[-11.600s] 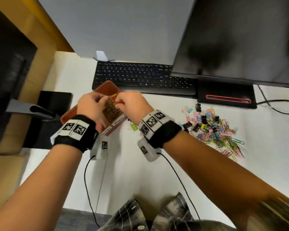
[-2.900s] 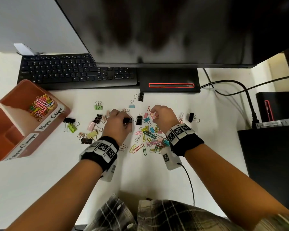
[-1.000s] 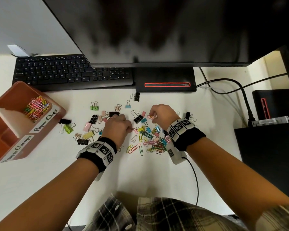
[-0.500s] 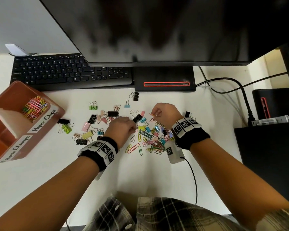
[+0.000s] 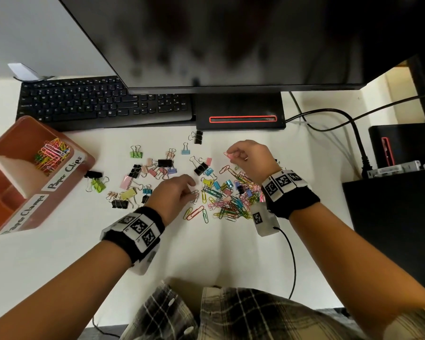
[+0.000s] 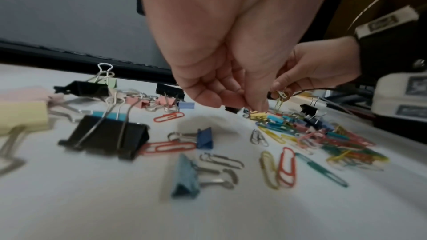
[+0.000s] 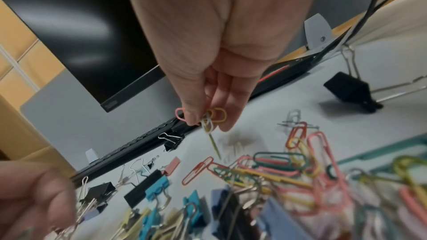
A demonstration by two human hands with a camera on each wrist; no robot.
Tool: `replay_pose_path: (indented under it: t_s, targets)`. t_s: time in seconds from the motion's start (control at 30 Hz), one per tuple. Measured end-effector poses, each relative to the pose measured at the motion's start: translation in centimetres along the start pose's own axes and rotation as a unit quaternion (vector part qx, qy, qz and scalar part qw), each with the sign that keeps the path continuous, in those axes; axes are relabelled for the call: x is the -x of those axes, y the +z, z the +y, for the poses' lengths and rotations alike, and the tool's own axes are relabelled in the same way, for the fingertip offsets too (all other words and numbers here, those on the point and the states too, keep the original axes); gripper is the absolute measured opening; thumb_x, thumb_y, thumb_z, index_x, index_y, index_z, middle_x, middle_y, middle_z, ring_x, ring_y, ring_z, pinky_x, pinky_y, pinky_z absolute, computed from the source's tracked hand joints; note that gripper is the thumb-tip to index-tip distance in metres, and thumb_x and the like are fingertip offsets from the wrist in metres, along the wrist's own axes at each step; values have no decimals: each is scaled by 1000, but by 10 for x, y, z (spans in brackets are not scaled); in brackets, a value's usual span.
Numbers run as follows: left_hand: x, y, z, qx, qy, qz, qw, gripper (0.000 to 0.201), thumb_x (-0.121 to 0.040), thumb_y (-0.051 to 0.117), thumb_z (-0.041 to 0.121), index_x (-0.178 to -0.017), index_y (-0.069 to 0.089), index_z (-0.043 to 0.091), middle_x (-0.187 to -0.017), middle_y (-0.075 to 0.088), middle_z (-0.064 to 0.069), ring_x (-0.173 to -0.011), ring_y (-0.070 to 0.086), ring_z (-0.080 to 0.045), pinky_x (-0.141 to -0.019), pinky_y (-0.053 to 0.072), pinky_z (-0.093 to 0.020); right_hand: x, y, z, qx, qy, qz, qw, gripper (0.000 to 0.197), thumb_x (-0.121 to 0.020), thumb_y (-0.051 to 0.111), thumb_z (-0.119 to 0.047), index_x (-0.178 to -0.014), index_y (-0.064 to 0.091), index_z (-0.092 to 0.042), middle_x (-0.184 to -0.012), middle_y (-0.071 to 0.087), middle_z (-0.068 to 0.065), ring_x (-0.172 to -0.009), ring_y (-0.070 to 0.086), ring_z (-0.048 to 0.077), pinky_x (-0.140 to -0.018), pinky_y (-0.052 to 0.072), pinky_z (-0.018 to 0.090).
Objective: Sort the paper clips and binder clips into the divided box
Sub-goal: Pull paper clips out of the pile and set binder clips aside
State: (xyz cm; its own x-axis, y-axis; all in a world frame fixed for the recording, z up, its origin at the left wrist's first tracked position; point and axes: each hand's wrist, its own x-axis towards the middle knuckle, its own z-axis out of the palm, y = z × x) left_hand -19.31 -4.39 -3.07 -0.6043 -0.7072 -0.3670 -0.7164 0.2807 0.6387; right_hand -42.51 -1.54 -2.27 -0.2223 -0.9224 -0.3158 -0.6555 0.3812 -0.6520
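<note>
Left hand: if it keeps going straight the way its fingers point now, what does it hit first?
Probably the yellow binder clip at the near edge of the mixed pile: in the left wrist view the left hand has its fingertips just above it. Depth is unclear; they may already touch.

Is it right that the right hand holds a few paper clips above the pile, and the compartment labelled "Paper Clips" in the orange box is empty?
Not quite. The right hand does pinch a few paper clips above the pile, but the compartment labelled "Paper Clips" in the orange box is not empty: the head view shows a heap of coloured paper clips in it.
</note>
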Motion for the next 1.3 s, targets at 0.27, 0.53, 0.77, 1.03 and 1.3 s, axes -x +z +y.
replay_pose_path:
  t_s: [0.27, 0.53, 0.77, 1.03, 1.3]
  targets:
    - [12, 41, 0, -41, -70, 29, 996, 30, -82, 66, 26, -106, 58, 10, -94, 67, -11, -88, 61, -28, -79, 49, -35, 5, 10, 3, 132, 7, -106, 986, 39, -80, 69, -15, -118, 59, -14, -118, 47, 10, -100, 54, 23, -89, 45, 29]
    - [1, 41, 0, -147, -41, 45, 987, 17, -88, 56, 22, -98, 65, 11, -99, 55, -11, -95, 50, -31, -77, 47, -41, 0, 23, -3, 148, -4, -115, 982, 30, -86, 61, -10, -116, 61, -13, -114, 59, 10, -103, 57, 25, -87, 43, 28]
    - [0, 43, 2, -173, -4, 19, 985, 18, -83, 54, -1, -97, 56, 10, -94, 60, -12, -88, 56, -31, -71, 46, -37, -6, 27, -11, 167, 26, -122, 978, 25, -88, 61, -21, -110, 63, -9, -114, 57, 12, -102, 57, 27, -88, 45, 32]
    - [1, 42, -1, -117, 6, 20, 993, 18, -89, 48, 0, -102, 59, 4, -98, 60, -17, -91, 56, -33, -75, 43, -33, -5, 27, -15, 168, 48, -130, 976, 28, -91, 58, -20, -113, 64, -5, -113, 59, 14, -102, 58, 28, -83, 41, 27]
    - [23, -23, 3, 94, -49, 144, 984, 5, -88, 59, 10, -91, 63, 11, -81, 64, 1, -69, 61, -11, -61, 46, -10, 6, 22, -24, 114, 20, -71, 991, 17, -91, 56, -24, -100, 64, -13, -97, 67, 6, -87, 61, 21, -75, 48, 29]
